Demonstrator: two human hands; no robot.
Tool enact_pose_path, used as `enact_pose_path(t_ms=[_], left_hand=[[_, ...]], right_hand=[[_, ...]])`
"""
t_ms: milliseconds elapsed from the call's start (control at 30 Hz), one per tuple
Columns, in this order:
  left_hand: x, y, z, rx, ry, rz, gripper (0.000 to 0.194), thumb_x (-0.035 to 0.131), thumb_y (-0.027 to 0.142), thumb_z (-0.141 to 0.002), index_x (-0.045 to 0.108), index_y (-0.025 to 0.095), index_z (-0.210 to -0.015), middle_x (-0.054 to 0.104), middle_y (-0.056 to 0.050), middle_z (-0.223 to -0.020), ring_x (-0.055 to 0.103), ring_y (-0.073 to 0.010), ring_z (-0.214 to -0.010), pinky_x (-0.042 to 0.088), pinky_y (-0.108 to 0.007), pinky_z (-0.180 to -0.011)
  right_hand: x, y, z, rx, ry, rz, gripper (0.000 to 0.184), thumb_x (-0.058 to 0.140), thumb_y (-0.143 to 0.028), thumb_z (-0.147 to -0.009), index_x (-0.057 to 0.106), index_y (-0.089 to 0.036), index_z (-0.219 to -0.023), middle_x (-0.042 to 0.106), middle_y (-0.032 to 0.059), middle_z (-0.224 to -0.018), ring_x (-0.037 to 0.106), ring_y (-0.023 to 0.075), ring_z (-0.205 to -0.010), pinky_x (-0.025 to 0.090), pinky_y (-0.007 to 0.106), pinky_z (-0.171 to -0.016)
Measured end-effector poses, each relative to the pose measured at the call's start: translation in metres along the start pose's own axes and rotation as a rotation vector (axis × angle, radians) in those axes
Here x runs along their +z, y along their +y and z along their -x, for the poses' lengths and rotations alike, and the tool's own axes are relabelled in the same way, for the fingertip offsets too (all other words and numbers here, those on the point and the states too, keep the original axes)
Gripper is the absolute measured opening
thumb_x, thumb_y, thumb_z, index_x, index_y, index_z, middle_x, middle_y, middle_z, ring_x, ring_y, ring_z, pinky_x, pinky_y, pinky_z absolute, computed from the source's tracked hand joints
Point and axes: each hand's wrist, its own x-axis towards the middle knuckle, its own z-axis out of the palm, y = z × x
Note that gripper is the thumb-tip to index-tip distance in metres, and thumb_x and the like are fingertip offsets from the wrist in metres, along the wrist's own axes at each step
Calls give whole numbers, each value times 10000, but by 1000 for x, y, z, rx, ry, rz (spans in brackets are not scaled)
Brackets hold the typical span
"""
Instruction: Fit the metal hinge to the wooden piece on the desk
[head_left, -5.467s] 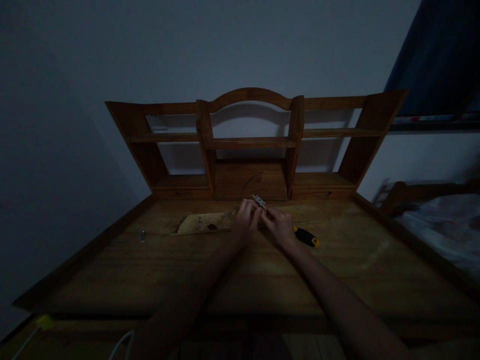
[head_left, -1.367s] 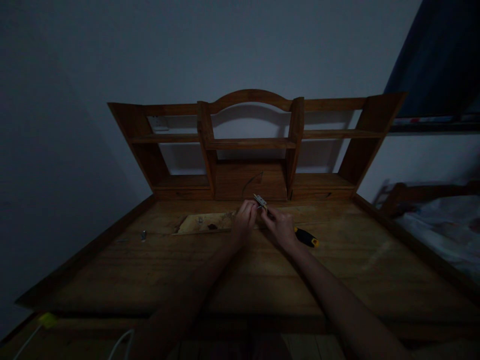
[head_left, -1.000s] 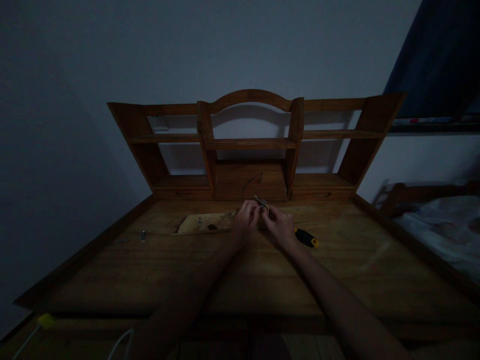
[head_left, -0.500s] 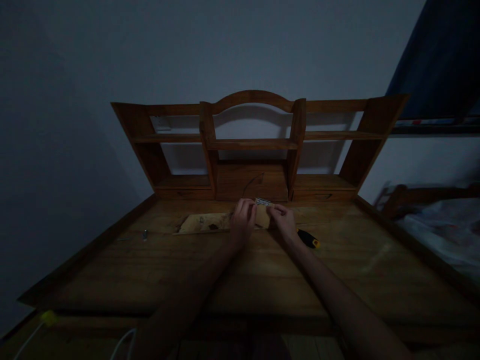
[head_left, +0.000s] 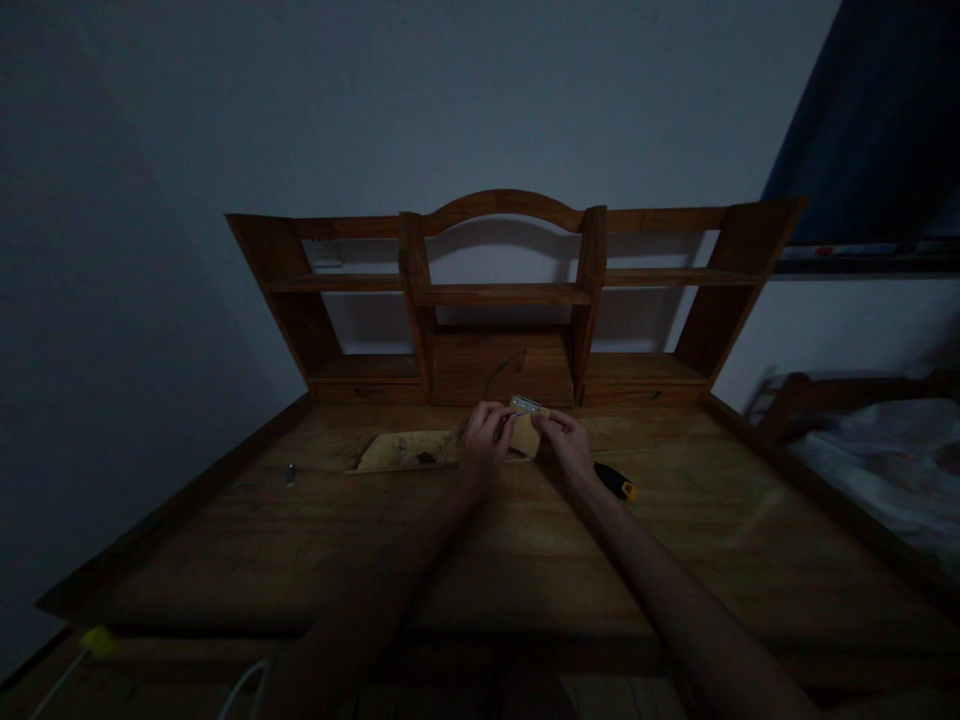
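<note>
between my two hands: one small, flat, silver metal piece (head_left: 527, 404), above the far half of the brown wooden bench (head_left: 480, 550).
its long axis: sideways, from left hand towards right, dipping slightly at the right end.
nearer hand: neither clearly; it spans the gap.
right hand (head_left: 564, 443): thumb and finger pinching the piece's right end.
left hand (head_left: 487, 440): fingers drawn together at its left end; too dim to tell what they grip.
black-and-yellow handle (head_left: 615, 482): one, just right of my right hand.
small upright silver metal fitting (head_left: 290, 475): one, well left of my left hand.
ragged pale-yellow bare strip (head_left: 405, 450): one, beside my left hand.
</note>
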Motion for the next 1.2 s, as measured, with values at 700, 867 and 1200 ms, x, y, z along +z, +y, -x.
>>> enact_pose_path(t_ms=[700,867,1200], left_hand=[[-1,2,-1,-67,92,9,77,575,272,-919,617,209,-906,561,-68,-1026,567,-199,-1002,491,-360,-914],[0,3,-2,-44,81,-28,85,581,280,-914,603,210,-871,555,-70,-1041,560,-207,-1011,483,-370,-917],[-3,6,-3,-25,65,-73,104,569,275,-917,597,199,-851,551,-85,-1052,546,-218,-1034,465,-383,-935]], right_hand=[[0,3,-1,-40,-30,16,316,739,-469,-695,648,-171,-745,603,2,-676,523,134,-602,391,240,-542],[3,-1,2,-73,-30,44,336,735,-505,-677,642,-189,-742,602,9,-649,539,158,-607,395,246,-523],[4,3,2,-119,-22,67,341,743,-494,-670,589,-191,-706,601,-1,-667,534,145,-600,378,234,-520]])
